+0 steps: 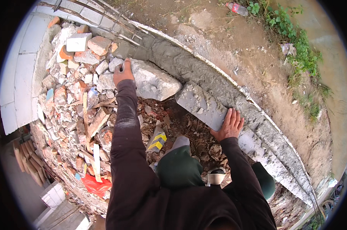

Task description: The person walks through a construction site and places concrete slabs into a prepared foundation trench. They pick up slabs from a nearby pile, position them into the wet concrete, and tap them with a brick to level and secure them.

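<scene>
My left hand (123, 72) is at the left end of a large rough concrete chunk (152, 80), its fingers bent around the edge. My right hand (230, 124) lies against the right end of a grey block (202, 105), fingers stretched out over the wet mortar and thumb by the block's near corner. The block's top is smeared with mortar. Chunk and block lie end to end along a curved bed of grey mortar (196, 69). More grey blocks (261, 151) continue the row to the right of my right hand.
Broken bricks and rubble (81, 80) pile up on the left, with wooden strips (98, 122) and a red plastic bag (97, 185). Steel rods (112, 23) stick out at the far left. Beyond the wall lies bare soil with a plastic bottle (237, 9) and green weeds (305, 53).
</scene>
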Available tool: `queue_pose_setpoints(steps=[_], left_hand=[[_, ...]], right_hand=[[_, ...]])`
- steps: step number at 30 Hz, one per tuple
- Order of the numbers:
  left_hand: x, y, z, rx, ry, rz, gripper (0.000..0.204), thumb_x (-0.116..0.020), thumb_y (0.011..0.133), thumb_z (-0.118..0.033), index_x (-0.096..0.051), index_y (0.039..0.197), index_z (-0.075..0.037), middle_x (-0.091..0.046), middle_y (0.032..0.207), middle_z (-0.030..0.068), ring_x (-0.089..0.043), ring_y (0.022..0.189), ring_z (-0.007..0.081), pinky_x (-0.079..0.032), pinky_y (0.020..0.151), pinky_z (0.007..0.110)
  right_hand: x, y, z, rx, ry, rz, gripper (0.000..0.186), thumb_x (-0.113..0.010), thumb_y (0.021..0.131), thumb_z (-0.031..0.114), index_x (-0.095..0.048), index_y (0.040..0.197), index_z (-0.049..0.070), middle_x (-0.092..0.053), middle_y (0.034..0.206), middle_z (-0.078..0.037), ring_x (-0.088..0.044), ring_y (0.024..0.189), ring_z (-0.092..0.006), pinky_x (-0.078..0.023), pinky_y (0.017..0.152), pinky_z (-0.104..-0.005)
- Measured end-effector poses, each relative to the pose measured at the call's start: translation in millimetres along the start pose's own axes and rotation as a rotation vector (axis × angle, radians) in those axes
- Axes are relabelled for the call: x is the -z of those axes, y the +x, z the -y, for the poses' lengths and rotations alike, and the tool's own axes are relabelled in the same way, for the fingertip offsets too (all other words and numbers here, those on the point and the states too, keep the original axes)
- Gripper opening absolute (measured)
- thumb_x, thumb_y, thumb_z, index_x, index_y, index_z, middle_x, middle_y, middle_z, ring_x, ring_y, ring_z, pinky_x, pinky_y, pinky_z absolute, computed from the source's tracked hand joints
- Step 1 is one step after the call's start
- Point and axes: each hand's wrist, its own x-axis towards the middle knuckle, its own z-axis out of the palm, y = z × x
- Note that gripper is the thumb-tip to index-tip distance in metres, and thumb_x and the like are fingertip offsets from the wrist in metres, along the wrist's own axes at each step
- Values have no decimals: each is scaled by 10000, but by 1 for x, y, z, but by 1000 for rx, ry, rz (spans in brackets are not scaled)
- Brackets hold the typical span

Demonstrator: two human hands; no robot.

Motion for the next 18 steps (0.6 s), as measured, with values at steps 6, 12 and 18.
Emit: queue_pose_setpoints(steps=[6,12,18], left_hand=[[3,-7,1,18,10,78,599,-545,695,-528,-609,938,15,-597,919,222,-556,895,343,-415,790,365],[1,9,-13,21,58,105,590,-525,705,-536,-611,931,2,-598,906,223,-560,884,351,-420,784,377],[7,9,-8,-23,87,122,610,-495,721,-548,-598,963,2,-584,958,220,-545,932,346,-418,797,384]], right_hand=[[-1,-6,-2,-10,-28,43,1110,-728,480,492,-171,1307,5,-226,1338,-152,-159,1266,-325,-65,1017,-505],[-2,-2,1,-3,-49,24,1107,-722,477,498,-178,1303,0,-226,1339,-154,-154,1268,-323,-64,1023,-499],[-5,-1,6,15,-61,-37,1081,-707,497,493,-181,1299,-8,-247,1328,-161,-163,1264,-326,-69,1025,-493]])
